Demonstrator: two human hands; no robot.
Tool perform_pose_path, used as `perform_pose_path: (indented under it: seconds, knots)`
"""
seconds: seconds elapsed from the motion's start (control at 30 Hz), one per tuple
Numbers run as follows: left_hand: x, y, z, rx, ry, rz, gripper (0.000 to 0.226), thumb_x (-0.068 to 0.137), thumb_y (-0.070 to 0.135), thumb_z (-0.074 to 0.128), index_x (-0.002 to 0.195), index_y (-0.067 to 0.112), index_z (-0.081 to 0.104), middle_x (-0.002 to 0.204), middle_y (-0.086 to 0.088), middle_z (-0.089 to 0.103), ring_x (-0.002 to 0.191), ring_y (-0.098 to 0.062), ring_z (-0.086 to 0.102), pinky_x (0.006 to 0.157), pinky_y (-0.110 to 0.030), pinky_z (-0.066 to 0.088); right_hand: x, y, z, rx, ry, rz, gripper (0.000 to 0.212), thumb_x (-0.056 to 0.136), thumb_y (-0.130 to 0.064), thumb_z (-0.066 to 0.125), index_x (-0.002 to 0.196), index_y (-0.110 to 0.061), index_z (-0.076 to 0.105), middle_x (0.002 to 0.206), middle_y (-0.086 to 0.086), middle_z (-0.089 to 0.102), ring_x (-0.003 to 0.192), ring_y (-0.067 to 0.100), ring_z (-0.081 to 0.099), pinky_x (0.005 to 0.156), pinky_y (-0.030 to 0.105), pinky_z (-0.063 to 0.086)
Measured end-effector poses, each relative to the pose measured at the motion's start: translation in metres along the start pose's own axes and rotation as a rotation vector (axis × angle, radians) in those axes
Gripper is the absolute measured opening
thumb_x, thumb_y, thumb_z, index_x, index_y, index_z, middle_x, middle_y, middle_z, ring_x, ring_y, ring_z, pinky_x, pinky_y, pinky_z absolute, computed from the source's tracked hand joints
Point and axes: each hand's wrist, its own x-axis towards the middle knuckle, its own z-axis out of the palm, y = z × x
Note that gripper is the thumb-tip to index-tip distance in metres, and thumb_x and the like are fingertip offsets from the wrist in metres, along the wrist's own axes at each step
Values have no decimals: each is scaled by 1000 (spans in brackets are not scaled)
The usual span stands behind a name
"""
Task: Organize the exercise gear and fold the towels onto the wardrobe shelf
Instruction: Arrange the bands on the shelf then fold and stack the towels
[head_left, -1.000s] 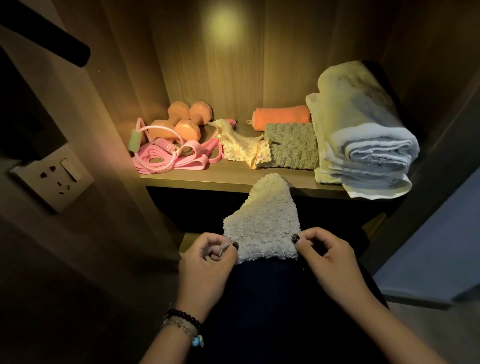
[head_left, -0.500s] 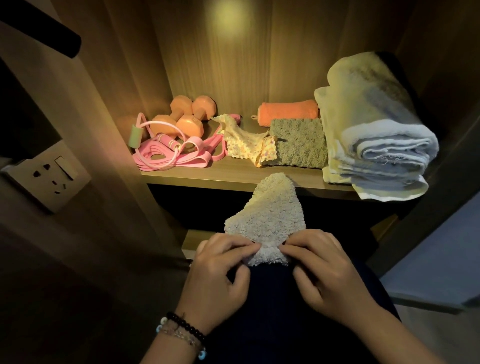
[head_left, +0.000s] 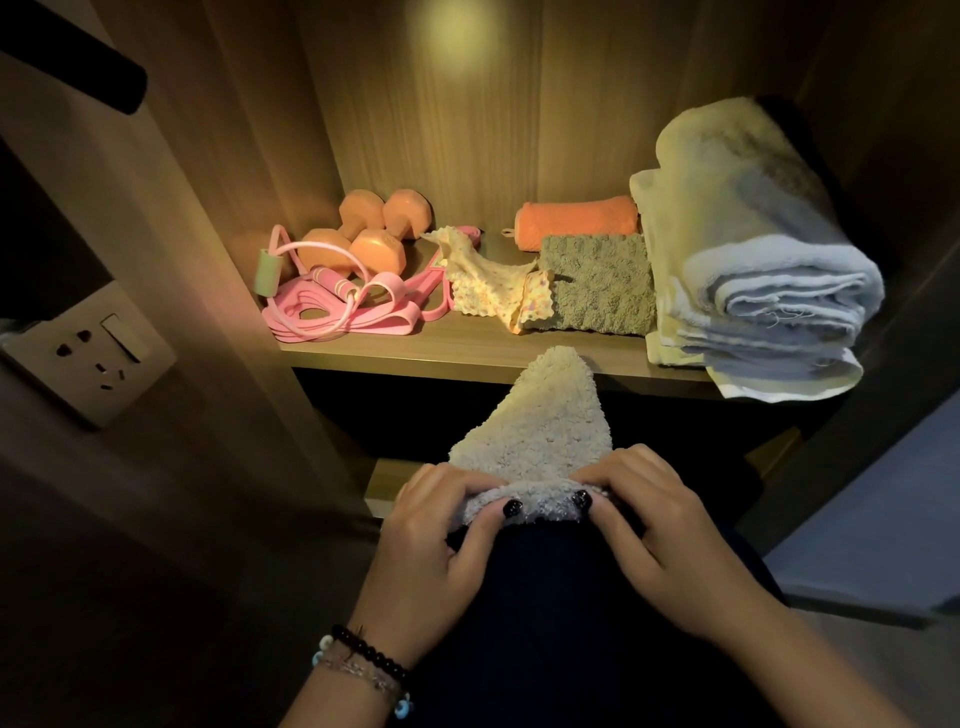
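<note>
Folding in hand: one small cream fleece cloth (head_left: 537, 421), deep fluffy pile, draped over the person's dark-clad lap just below the front edge of the wardrobe shelf (head_left: 415, 353). Left hand (head_left: 436, 525) and right hand (head_left: 660, 514) each pinch the near hem, which is rolled back toward the body; fingers curl over the top of the roll, thumbs press up from beneath, the two thumbs close together at its middle. Beyond the fingertips the cloth tapers to a rounded corner pointing at the shelf. Handling, by appearance: light, limp, not fragile, pile grippy rather than slick; it should crease wherever pinched and sag if held by one corner, so take it at two points along an edge or under a finished fold. On the shelf past the fingers: green folded towel (head_left: 597, 286), orange rolled towel (head_left: 576, 218), yellow knit cloth (head_left: 488, 286) lying loose.
</note>
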Motion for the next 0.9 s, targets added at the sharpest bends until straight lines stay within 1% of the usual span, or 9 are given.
perform_pose_path:
  seconds: [0.13,0.27,0.37,0.47,0.57,0.63,0.7,0.8,0.9]
  knots:
    - [-4,4,1,-144,30,-113,17,88,42,60,91,25,65,88,15,63,85,-8,63,71,-24,50,-6,-2,1,163,-27,87,18,94,-34,44,95,-29,61,87,-22,53,85,6,54,73,15,37]
    - [-4,3,3,-210,15,-361,24,79,54,63,89,32,60,97,22,63,82,-11,60,67,-14,45,-6,-6,10,320,46,247,15,84,-41,48,92,-37,60,89,-9,61,84,11,59,72,18,43]
    - [2,-2,4,-227,-27,-446,24,80,48,72,89,29,59,94,20,61,92,3,57,73,-9,40,-1,-6,15,348,85,312,6,84,-30,57,87,-34,60,86,-9,63,79,11,60,67,18,44]
    - [7,-3,5,-244,-35,-484,21,78,37,72,90,28,58,94,15,62,95,6,56,75,-6,38,5,-6,15,276,84,339,18,86,-14,63,77,-28,59,80,-10,63,71,14,59,63,27,45]
    - [9,2,7,-277,56,-535,38,72,27,81,99,32,55,89,12,64,84,1,60,71,-10,45,10,-10,14,121,98,280,10,83,-22,62,77,-28,56,75,-11,60,73,9,59,61,24,45]
    - [9,3,6,-194,121,-461,44,71,18,82,100,36,53,89,9,59,81,-3,58,70,-10,44,9,-12,14,93,82,262,7,81,-35,52,79,-28,55,76,-13,58,74,11,58,60,28,47]
    - [11,4,3,-43,139,-209,31,77,16,76,99,30,58,95,10,56,89,-4,56,77,-12,44,9,-12,15,72,86,235,10,82,-36,48,82,-28,53,81,-15,54,78,10,57,62,28,46]
    - [7,2,-1,46,13,114,21,81,4,65,94,20,69,95,10,59,95,-9,57,81,-30,45,6,-15,13,-70,98,84,7,85,-20,52,89,-20,57,91,-12,50,83,8,52,71,28,44]
    - [2,2,-7,81,-63,164,31,80,1,61,100,22,73,100,12,61,101,-7,56,84,-36,42,-2,-12,12,-191,68,-73,23,79,4,62,94,-14,65,97,-4,57,90,14,54,76,33,43]
